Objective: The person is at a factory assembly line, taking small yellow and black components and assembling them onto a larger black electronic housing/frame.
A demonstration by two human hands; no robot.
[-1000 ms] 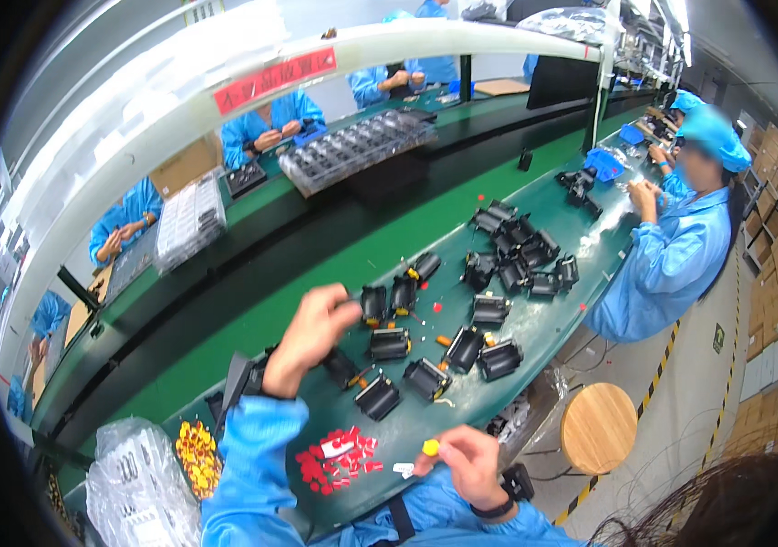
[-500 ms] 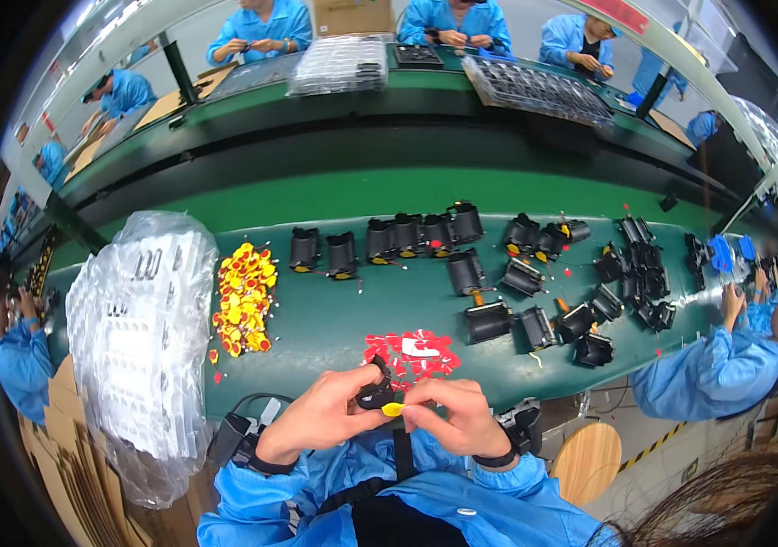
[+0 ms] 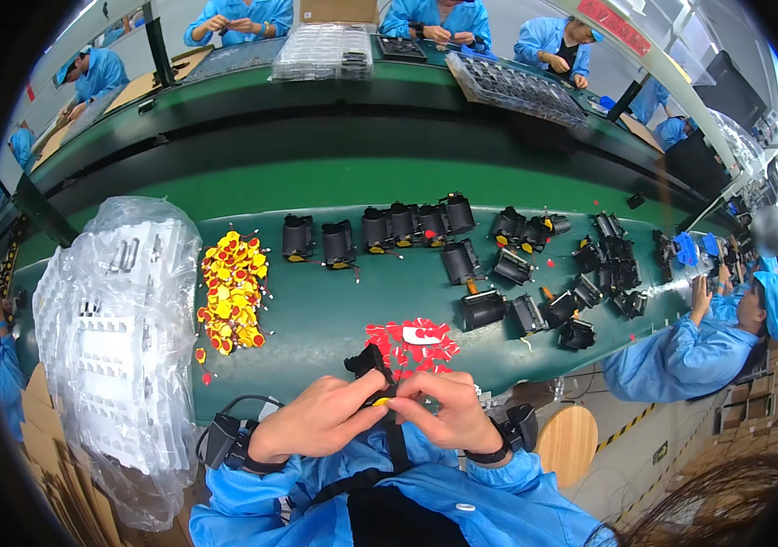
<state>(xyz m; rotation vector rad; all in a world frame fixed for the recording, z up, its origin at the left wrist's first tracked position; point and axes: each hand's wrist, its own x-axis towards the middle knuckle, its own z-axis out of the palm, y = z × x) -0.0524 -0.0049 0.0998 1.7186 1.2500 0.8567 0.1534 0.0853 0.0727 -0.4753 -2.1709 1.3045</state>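
Observation:
At the near edge of the bench my left hand (image 3: 321, 417) is closed round a black plastic housing (image 3: 364, 361), whose far end sticks out past the fingers. A small round yellow disc (image 3: 381, 401) sits at the near end of the housing. My right hand (image 3: 451, 412) pinches the disc's edge between thumb and forefinger, against the housing. The fingers partly cover both parts. Just beyond my hands lies a loose heap of red tabs (image 3: 439, 352) with a white piece (image 3: 421, 335) on it.
To the left are a pile of yellow-and-red discs (image 3: 232, 296) and plastic-wrapped white trays (image 3: 124, 337). Several black housings (image 3: 484, 310) stand across the middle and right of the green bench (image 3: 307, 319). A co-worker (image 3: 681, 342) sits at right; others work beyond the divider.
The black housing has tilted so more of it shows beyond my left fingers. My right fingertips have moved in over the yellow disc, covering more of it. The whole view has shifted slightly.

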